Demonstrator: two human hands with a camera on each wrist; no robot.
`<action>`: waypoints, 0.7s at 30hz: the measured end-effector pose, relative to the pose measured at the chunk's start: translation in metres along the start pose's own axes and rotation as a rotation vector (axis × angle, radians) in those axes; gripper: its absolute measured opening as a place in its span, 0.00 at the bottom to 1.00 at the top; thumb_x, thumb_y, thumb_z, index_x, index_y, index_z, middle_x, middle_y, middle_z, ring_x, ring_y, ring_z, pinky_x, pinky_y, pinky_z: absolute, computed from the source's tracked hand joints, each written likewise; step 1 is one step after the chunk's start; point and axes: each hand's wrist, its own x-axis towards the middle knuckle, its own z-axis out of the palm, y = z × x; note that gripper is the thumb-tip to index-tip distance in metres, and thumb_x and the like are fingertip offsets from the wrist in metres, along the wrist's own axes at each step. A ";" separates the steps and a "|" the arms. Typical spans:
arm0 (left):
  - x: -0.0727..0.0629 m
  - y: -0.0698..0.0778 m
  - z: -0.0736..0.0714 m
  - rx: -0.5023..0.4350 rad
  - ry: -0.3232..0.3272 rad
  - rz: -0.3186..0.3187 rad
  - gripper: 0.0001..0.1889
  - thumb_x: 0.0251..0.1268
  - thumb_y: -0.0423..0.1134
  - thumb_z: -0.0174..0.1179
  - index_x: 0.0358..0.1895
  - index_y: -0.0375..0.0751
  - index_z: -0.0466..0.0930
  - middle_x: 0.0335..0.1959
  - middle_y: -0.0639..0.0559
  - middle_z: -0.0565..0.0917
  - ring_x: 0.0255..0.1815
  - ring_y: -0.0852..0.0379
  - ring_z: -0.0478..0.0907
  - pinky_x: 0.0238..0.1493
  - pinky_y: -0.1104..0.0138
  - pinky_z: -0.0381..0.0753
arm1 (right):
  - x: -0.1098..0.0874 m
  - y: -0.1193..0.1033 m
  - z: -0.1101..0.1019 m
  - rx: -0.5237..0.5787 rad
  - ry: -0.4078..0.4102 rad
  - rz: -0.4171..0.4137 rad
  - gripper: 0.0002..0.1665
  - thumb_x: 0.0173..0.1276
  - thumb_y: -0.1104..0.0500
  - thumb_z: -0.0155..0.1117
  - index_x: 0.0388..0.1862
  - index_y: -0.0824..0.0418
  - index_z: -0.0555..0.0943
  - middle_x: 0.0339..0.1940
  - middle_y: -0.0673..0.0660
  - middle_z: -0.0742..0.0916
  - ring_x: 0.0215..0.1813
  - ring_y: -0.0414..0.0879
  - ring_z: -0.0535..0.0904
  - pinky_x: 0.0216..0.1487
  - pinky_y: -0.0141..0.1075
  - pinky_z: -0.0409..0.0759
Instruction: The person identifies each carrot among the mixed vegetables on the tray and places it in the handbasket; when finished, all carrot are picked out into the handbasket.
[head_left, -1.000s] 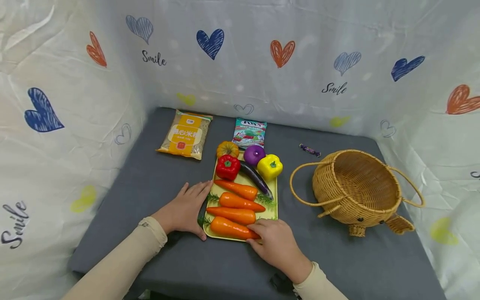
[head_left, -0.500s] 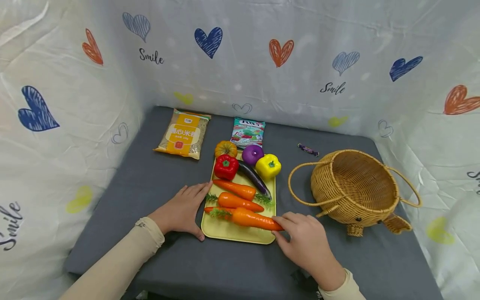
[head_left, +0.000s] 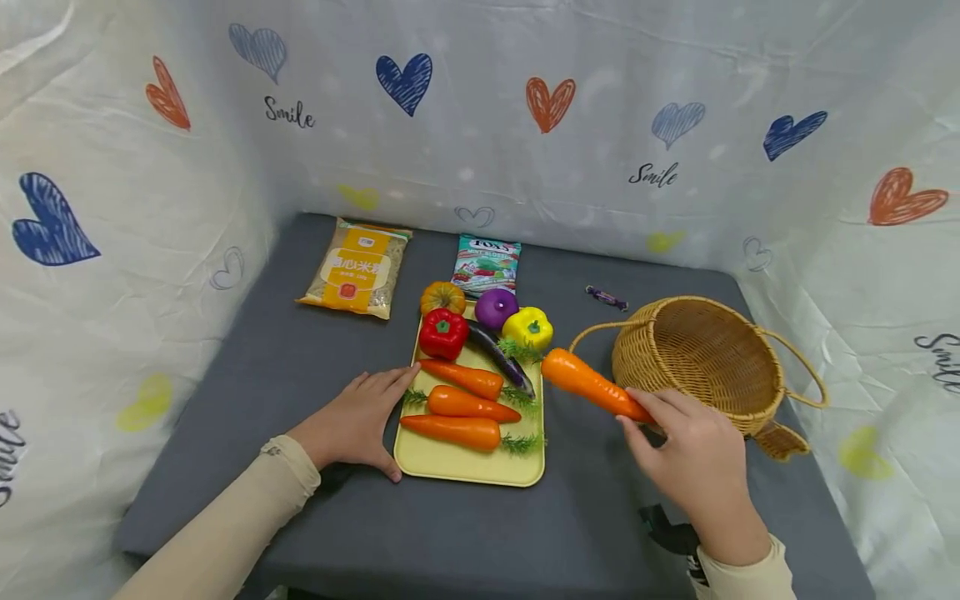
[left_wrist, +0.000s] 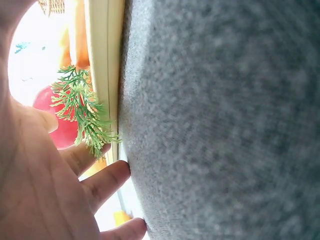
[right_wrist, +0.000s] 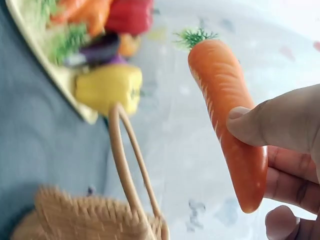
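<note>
My right hand pinches a carrot near its narrow end, in the air between the tray and the basket. In the right wrist view the thumb presses the carrot, its leafy top pointing away from the hand. At the left edge of the yellow tray, my left hand rests with fingers spread. Several vegetables are on the tray: three carrots, an eggplant, a red bell pepper, a yellow bell pepper, a purple onion and a small pumpkin.
A wicker basket with two loop handles stands on the right, partly behind the right hand. A grain bag lies at the back left and a candy bag behind the tray. A small wrapped candy lies behind the basket.
My right hand has taken the nearest carrot off the tray and carried it right and up toward the basket, its leafy end swinging upward. The left hand stays at the tray's edge.
</note>
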 end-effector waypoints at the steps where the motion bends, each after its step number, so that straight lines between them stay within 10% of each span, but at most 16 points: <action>1: 0.000 0.000 0.000 -0.002 0.002 0.003 0.85 0.29 0.80 0.80 0.90 0.47 0.39 0.85 0.41 0.58 0.81 0.37 0.59 0.79 0.32 0.50 | 0.000 0.004 -0.003 -0.008 0.010 0.018 0.22 0.57 0.53 0.77 0.49 0.62 0.93 0.37 0.58 0.92 0.23 0.51 0.82 0.21 0.49 0.77; 21: 0.003 -0.002 0.000 -0.001 0.003 0.006 0.84 0.27 0.82 0.78 0.90 0.46 0.43 0.84 0.39 0.59 0.81 0.36 0.59 0.78 0.31 0.51 | -0.022 0.074 -0.031 -0.203 0.131 0.475 0.21 0.65 0.55 0.77 0.53 0.67 0.91 0.46 0.68 0.91 0.27 0.62 0.82 0.18 0.39 0.65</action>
